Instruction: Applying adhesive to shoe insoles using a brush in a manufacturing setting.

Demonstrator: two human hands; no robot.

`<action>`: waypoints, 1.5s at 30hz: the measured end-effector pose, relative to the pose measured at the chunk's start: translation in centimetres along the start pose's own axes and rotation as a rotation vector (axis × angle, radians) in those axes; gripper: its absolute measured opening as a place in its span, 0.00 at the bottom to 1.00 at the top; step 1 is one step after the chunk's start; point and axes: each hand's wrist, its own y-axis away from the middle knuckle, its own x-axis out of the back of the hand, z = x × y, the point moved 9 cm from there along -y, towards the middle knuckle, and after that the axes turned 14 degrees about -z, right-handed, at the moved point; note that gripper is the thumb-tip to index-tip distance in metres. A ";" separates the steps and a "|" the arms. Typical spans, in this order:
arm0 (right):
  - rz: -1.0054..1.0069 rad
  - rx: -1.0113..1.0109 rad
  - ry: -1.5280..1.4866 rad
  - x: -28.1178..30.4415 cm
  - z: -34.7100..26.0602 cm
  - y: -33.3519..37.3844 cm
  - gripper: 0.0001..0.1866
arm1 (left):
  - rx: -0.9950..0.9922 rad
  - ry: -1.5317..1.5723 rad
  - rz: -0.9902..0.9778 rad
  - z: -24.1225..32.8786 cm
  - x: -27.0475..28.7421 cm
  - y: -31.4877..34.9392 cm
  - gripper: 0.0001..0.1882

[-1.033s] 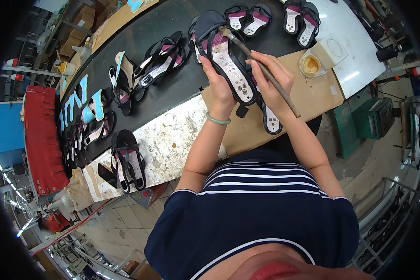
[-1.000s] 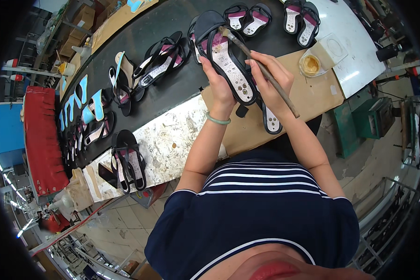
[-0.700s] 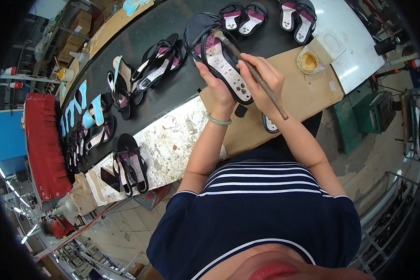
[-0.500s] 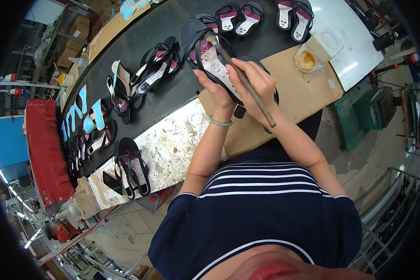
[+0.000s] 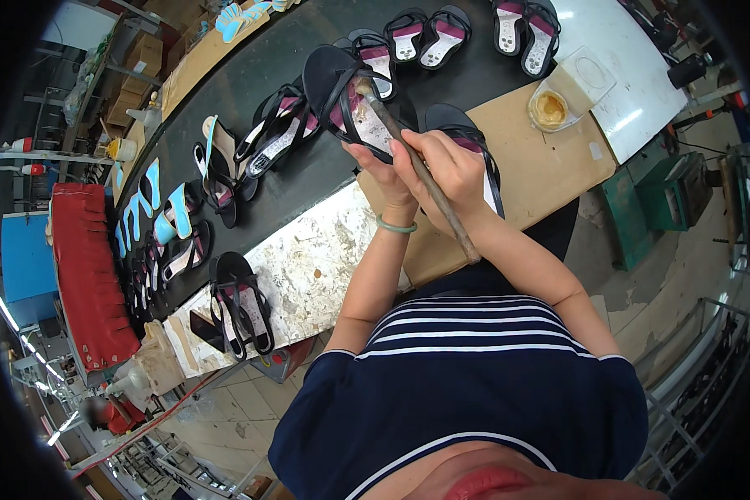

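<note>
My left hand is closed on the near end of a black thong sandal with a patterned white and plum insole, held tilted above the bench. In my right hand is a long wooden-handled brush, gripped between thumb and fingers. Its bristles touch the plum part of the insole, under the straps. Just right of my hands, a second black sandal lies on a cardboard sheet, partly hidden by my right hand. A clear tub of yellowish paste stands on the cardboard's far right corner.
Several similar sandals stand along the dark bench top. A pair of sandals rests on the stained white board at left, beside a dark flat object. Blue sole-shaped pieces lie farther left, near a red cover.
The held sandal has shifted left and slightly down, and the brush has moved with it. More of the second sandal on the cardboard shows now.
</note>
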 end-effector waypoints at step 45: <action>-0.264 -0.691 -0.293 19.7 24.4 4.7 0.09 | 0.560 1.330 0.093 -2.6 4.1 -5.4 0.33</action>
